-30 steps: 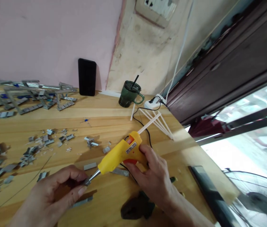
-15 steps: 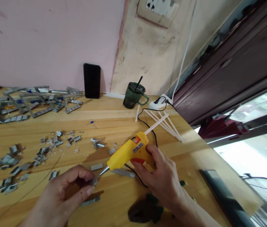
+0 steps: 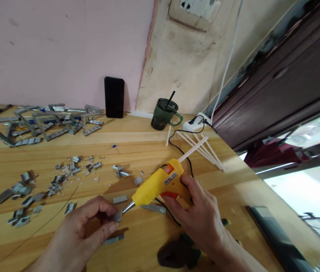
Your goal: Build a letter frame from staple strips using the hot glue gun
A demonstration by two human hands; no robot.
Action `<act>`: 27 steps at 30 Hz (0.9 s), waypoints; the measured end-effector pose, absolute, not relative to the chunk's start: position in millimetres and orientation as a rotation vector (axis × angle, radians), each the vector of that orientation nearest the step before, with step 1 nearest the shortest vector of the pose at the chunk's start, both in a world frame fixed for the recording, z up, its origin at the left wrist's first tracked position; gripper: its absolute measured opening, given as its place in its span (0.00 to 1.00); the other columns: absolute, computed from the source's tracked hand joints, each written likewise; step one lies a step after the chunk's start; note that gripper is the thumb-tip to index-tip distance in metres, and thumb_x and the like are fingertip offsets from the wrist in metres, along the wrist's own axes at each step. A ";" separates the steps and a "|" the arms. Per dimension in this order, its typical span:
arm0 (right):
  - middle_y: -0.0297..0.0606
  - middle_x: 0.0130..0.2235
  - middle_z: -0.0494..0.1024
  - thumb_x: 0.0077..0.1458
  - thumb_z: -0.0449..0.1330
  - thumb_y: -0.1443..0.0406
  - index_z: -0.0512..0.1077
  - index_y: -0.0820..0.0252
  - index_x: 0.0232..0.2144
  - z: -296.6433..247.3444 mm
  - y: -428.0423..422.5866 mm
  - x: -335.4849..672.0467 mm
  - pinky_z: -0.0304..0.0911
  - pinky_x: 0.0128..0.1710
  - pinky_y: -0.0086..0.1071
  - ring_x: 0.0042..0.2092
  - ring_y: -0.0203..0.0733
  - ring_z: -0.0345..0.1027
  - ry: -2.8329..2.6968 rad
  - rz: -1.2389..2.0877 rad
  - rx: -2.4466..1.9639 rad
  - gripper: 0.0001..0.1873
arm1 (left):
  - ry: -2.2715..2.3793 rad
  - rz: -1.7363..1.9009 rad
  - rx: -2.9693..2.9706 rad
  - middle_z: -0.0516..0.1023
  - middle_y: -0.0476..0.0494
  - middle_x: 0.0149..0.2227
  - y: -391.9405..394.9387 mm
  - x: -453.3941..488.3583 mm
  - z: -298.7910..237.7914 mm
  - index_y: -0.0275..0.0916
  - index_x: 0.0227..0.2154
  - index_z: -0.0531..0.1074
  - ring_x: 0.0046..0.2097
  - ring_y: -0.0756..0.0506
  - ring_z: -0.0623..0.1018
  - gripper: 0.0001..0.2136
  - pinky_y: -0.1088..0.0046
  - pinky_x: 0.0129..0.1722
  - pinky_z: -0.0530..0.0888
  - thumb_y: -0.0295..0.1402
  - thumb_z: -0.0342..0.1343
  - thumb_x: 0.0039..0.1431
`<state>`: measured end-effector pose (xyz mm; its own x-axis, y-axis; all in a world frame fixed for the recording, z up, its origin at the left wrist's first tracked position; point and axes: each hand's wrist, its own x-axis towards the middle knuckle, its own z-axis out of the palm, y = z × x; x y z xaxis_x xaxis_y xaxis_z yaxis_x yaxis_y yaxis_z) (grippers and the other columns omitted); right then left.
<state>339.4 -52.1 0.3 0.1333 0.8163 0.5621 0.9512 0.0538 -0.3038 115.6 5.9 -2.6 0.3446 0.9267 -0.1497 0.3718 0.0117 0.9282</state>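
Observation:
My right hand is closed around the handle of a yellow glue gun, its metal nozzle pointing down to the left. A white glue stick sticks out of its back end. Between thumb and fingertips, my left hand pinches a small grey metal-looking piece. The nozzle tip is at the right edge of that piece and seems to touch it. Close by on the table lie a flat grey strip, another strip and a longer one under the gun.
Many small grey pieces are scattered at left. Grey frames lie along the wall. A phone leans there, beside a green mug. A black cord runs near a power strip and glue sticks.
The glue gun's nozzle and the small grey piece have come together, closing the slight gap between them. The whole view has shifted slightly, with things appearing farther right.

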 end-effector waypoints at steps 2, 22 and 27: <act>0.30 0.26 0.72 0.52 0.58 0.59 0.62 0.57 0.35 -0.2 -52.3 339.4 0.61 0.20 0.26 0.24 0.35 0.67 -1.712 -0.271 -1.776 0.11 | 1.201 0.666 1.558 0.75 0.55 0.22 5.6 115.6 -2.8 0.45 0.21 0.73 0.28 0.51 0.73 0.04 0.84 0.29 0.70 0.37 0.60 0.43; 0.33 0.27 0.73 0.54 0.57 0.59 0.62 0.59 0.36 -0.7 -52.2 340.2 0.62 0.20 0.26 0.27 0.38 0.70 -1.710 -0.247 -1.773 0.12 | 1.193 0.680 1.559 0.74 0.55 0.23 5.4 113.6 -5.5 0.46 0.22 0.74 0.27 0.51 0.73 0.04 0.83 0.29 0.71 0.39 0.60 0.42; 0.31 0.27 0.72 0.53 0.58 0.59 0.62 0.58 0.36 -0.9 -52.5 339.9 0.63 0.22 0.26 0.26 0.36 0.69 -1.715 -0.238 -1.763 0.12 | 1.200 0.650 1.578 0.74 0.55 0.23 5.7 114.0 -4.8 0.45 0.22 0.74 0.28 0.50 0.73 0.05 0.83 0.29 0.71 0.39 0.59 0.43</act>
<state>339.9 -52.5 -0.9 0.1242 0.8235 0.5536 0.9432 0.0754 -0.3237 114.0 5.7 -4.8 0.3611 0.9206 -0.1490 0.3789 0.0012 0.9254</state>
